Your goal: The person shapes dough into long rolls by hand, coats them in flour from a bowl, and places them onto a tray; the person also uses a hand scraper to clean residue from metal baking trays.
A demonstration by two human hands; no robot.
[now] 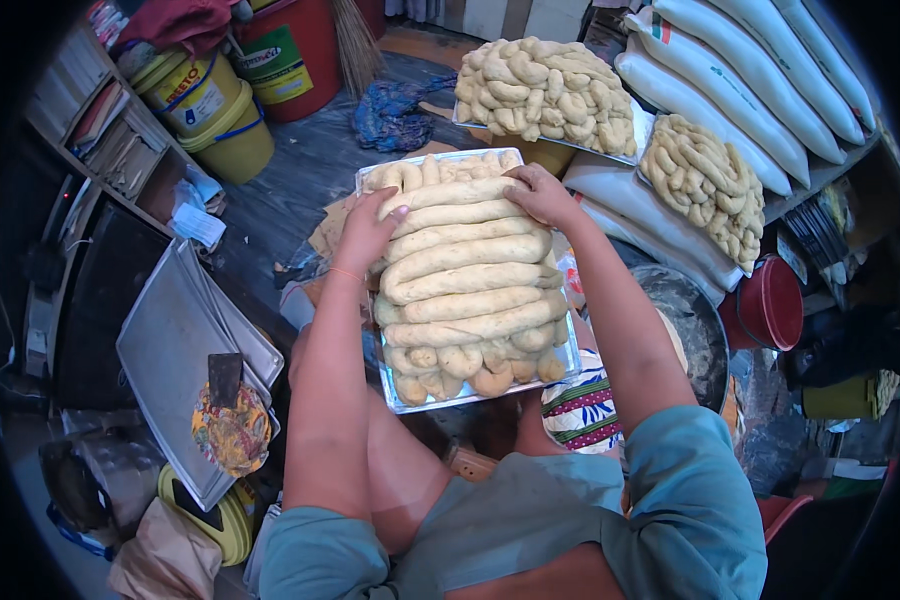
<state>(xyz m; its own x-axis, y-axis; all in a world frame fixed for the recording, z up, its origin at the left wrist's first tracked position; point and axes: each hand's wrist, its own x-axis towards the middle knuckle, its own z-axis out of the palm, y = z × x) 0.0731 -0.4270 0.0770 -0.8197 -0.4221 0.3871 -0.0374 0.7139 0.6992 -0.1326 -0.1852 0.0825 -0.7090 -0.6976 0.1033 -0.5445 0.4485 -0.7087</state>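
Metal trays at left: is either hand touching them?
No, the left hand and right hand are at opposite ends of a dough roll.

I'm standing in a small bakery workshop, it seems, with heaped pale-yellow dough ropes and plump white sacks beyond the right hand.

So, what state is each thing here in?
Farthest long dough roll, straight, held at both ends
Left fingers, closed on its left end
Right fingers, closed on its right end
Loaded tray, heaped with dough
Large dough pile, heaped in pieces
Smaller dough pile, also heaped
Left-side metal trays, stacked, slanting
White sacks, bulging, stacked
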